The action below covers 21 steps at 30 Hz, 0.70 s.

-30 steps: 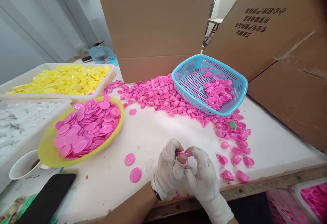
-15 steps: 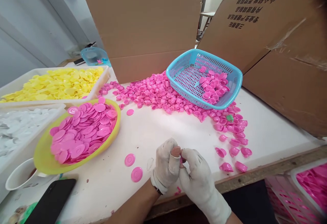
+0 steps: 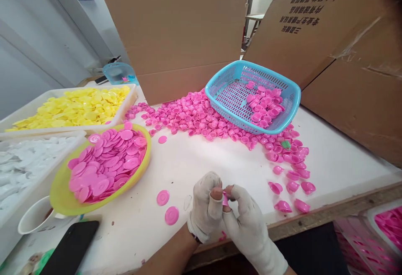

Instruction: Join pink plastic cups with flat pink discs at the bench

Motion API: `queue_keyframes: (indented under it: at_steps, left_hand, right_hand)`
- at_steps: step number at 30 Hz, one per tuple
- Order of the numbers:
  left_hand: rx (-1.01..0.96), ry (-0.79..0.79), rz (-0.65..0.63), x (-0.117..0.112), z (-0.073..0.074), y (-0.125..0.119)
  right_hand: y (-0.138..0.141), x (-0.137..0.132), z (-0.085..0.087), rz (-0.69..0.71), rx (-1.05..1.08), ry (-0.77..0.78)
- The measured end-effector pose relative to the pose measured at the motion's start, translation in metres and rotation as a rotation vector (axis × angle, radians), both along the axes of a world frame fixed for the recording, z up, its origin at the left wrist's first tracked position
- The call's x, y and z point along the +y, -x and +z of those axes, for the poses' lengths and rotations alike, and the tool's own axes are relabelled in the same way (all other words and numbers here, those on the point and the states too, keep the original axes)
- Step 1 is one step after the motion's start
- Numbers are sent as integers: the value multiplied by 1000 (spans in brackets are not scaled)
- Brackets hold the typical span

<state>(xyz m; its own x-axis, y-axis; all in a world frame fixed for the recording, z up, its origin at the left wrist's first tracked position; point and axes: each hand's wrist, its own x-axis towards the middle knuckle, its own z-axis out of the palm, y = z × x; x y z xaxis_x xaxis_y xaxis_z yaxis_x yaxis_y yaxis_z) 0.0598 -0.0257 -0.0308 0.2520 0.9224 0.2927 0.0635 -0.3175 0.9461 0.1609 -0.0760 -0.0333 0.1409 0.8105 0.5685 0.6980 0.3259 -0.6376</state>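
Note:
Both my hands wear white gloves with bare fingertips and meet near the table's front edge. Between them is a small pink toy cup [image 3: 225, 200], largely covered by the fingers. My left hand [image 3: 205, 204] grips it from the left, fingers curled and thumb on top. From the right, my right hand [image 3: 248, 214] pinches it between thumb and forefinger. Two flat pink toy saucers, one [image 3: 171, 215] nearer and one [image 3: 163, 197] farther, lie left of my hands. Loose pink cups [image 3: 283, 206] are scattered to the right.
A heap of pink cups [image 3: 201, 118] lies behind, under a tilted blue basket [image 3: 220, 109] holding more. Left stand a yellow bowl [image 3: 59, 195] of saucers, trays of yellow [image 3: 78, 107] and white pieces [image 3: 28, 158], a mug [image 3: 28, 220] and a phone [image 3: 72, 248]. Cardboard [image 3: 185, 32] walls the back.
The fingers have shifted slightly, so more of the pink cup shows between my hands. The whole view has moved a little; the other things stay put.

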Motion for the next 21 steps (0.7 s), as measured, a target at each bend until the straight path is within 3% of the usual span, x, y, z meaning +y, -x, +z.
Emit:
queue_keyframes:
  at_steps: [5,7,10,14,18,21]
  left_hand:
    - [51,40,-4,5,1,3]
    - [55,69,12,7,3,2]
    - [-2,216,-41,11,8,-1]
    - [-127,325,-187,14,17,-2]
    - [-181,391,-310,10,14,-4]
    - [-171,473,-236,8,9,-4]
  right_hand:
    - [7,4,4,12,-4,0]
    - [5,8,6,17,113,112]
    - [-2,15,8,133,634,489]
    - [-13,15,3,477,1423,919]
    - [-12,6,-12,720,1655,1204]
    - [-7,0,-15,733,1696,1137]
